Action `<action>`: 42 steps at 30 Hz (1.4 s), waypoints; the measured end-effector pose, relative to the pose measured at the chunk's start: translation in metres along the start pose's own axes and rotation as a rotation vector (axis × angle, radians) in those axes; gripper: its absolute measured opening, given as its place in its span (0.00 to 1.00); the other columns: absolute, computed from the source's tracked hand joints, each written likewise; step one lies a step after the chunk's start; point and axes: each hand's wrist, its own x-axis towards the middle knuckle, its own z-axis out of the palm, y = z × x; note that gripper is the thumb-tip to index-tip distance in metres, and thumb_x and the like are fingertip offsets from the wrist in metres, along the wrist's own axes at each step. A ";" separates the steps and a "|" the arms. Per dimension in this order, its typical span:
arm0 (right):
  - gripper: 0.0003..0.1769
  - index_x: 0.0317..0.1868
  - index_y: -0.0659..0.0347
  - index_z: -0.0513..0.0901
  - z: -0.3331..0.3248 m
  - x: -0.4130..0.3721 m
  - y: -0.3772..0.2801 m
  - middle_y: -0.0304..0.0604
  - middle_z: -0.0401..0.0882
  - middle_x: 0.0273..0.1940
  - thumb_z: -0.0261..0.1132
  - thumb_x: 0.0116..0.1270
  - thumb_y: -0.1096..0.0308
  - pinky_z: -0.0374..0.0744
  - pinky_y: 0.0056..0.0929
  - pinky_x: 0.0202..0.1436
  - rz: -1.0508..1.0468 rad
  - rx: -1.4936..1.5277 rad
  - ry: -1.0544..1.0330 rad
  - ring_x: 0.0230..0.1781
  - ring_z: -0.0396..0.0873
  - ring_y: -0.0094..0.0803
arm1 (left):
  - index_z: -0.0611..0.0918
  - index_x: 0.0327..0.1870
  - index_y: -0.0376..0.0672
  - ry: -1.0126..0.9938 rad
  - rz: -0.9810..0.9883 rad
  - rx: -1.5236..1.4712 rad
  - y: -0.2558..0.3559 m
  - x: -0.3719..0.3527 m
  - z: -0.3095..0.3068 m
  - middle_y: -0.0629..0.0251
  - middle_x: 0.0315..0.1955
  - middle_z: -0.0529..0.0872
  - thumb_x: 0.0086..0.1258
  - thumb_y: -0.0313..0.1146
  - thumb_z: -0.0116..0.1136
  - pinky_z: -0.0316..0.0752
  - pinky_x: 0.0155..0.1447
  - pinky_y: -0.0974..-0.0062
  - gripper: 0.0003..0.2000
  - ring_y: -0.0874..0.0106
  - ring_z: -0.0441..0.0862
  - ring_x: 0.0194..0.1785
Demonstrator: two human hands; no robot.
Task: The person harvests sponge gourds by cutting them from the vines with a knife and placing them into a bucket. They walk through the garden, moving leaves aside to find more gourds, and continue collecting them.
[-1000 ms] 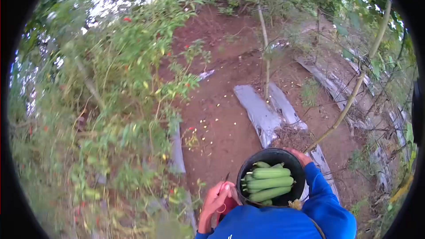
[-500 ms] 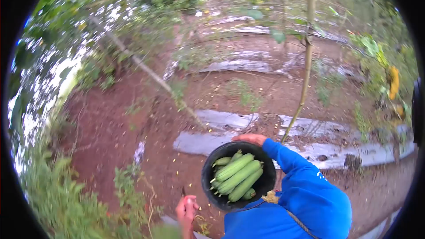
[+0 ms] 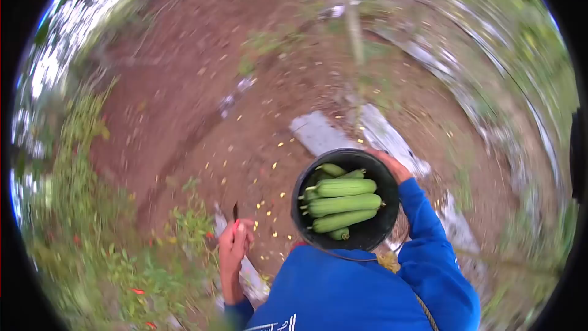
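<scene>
A black bucket (image 3: 378, 233) sits against the front of my blue clothing, holding several long green luffa gourds (image 3: 344, 204). My right hand (image 3: 392, 165) is wrapped over the bucket's far right rim, its fingers partly hidden behind the bucket. To the left of the bucket, my left hand (image 3: 235, 239) is closed around the red handle of a small knife (image 3: 236, 211). Its dark blade points up and away from me, apart from the bucket and the gourds.
Leafy plants with small red spots (image 3: 122, 257) grow at the lower left. Pale plastic sheeting strips (image 3: 392, 138) lie on the brown soil (image 3: 190, 79). A blurred pole (image 3: 352, 24) stands beyond the bucket, and small yellow bits dot the ground.
The view has swung left and down. The bucket appears turned, with its gourds now lying nearly crosswise. My left hand with the knife shows higher in view, and the blade is plainer.
</scene>
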 end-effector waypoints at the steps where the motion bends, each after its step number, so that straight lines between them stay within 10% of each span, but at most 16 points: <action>1: 0.25 0.71 0.66 0.69 0.002 0.029 -0.011 0.47 0.73 0.68 0.47 0.80 0.62 0.69 0.31 0.72 -0.040 -0.161 -0.058 0.68 0.72 0.34 | 0.82 0.46 0.38 0.085 -0.038 -0.024 0.004 0.013 -0.006 0.72 0.23 0.78 0.79 0.40 0.50 0.61 0.27 0.85 0.13 0.87 0.67 0.23; 8: 0.25 0.71 0.68 0.67 -0.020 0.124 -0.008 0.48 0.72 0.68 0.46 0.81 0.63 0.67 0.32 0.74 -0.031 -0.360 -0.208 0.68 0.71 0.35 | 0.82 0.45 0.37 0.131 -0.026 -0.064 -0.014 0.036 0.007 0.72 0.23 0.78 0.79 0.40 0.51 0.67 0.35 0.80 0.14 0.82 0.73 0.29; 10: 0.25 0.71 0.68 0.67 0.011 0.155 -0.010 0.49 0.72 0.68 0.46 0.81 0.64 0.67 0.33 0.74 0.167 -0.019 -0.060 0.68 0.71 0.35 | 0.82 0.47 0.37 0.099 -0.022 -0.122 -0.023 0.050 -0.025 0.72 0.24 0.78 0.80 0.40 0.50 0.68 0.35 0.80 0.14 0.82 0.73 0.29; 13: 0.25 0.71 0.68 0.67 0.029 0.271 -0.053 0.49 0.72 0.68 0.46 0.80 0.64 0.68 0.33 0.74 -0.014 -0.396 -0.243 0.68 0.72 0.36 | 0.82 0.46 0.37 0.115 -0.210 -0.193 0.008 0.173 -0.010 0.73 0.24 0.77 0.80 0.40 0.50 0.69 0.35 0.80 0.14 0.82 0.73 0.28; 15: 0.25 0.71 0.68 0.67 0.013 0.322 -0.052 0.49 0.73 0.67 0.45 0.81 0.64 0.69 0.34 0.73 0.213 -0.011 -0.117 0.67 0.73 0.36 | 0.82 0.46 0.38 0.144 -0.197 -0.198 -0.001 0.219 -0.030 0.73 0.24 0.76 0.80 0.40 0.50 0.68 0.33 0.81 0.14 0.83 0.71 0.27; 17: 0.24 0.70 0.68 0.68 0.034 0.363 -0.059 0.49 0.75 0.66 0.43 0.81 0.64 0.70 0.34 0.72 -0.141 -0.655 -0.215 0.66 0.73 0.36 | 0.81 0.47 0.39 0.244 0.003 -0.141 -0.015 0.263 -0.054 0.75 0.23 0.77 0.80 0.42 0.50 0.55 0.25 0.85 0.15 0.88 0.63 0.21; 18: 0.23 0.70 0.67 0.69 0.063 0.366 -0.066 0.49 0.73 0.67 0.44 0.81 0.66 0.70 0.35 0.73 0.099 -0.075 -0.271 0.66 0.73 0.36 | 0.81 0.47 0.40 0.239 -0.048 -0.202 -0.013 0.270 -0.073 0.76 0.23 0.76 0.80 0.43 0.51 0.55 0.24 0.85 0.15 0.88 0.62 0.21; 21: 0.24 0.71 0.66 0.67 0.082 0.436 -0.090 0.47 0.72 0.69 0.45 0.80 0.68 0.69 0.35 0.74 0.087 0.006 -0.379 0.66 0.73 0.36 | 0.81 0.47 0.41 0.226 -0.067 -0.213 0.022 0.333 -0.121 0.77 0.22 0.75 0.80 0.43 0.50 0.54 0.24 0.85 0.14 0.88 0.62 0.21; 30: 0.27 0.75 0.66 0.60 0.174 0.644 -0.154 0.48 0.66 0.72 0.43 0.82 0.63 0.63 0.33 0.78 0.196 -0.220 -0.316 0.72 0.67 0.35 | 0.82 0.46 0.43 0.367 0.051 -0.044 0.087 0.489 -0.205 0.78 0.22 0.74 0.79 0.46 0.50 0.55 0.26 0.84 0.16 0.88 0.62 0.22; 42: 0.24 0.71 0.69 0.66 0.296 0.966 -0.140 0.47 0.71 0.69 0.46 0.81 0.65 0.68 0.32 0.73 0.532 -0.140 -0.503 0.68 0.72 0.36 | 0.83 0.45 0.40 0.682 -0.300 -0.320 0.081 0.613 -0.210 0.77 0.22 0.76 0.80 0.45 0.51 0.61 0.26 0.83 0.16 0.86 0.67 0.24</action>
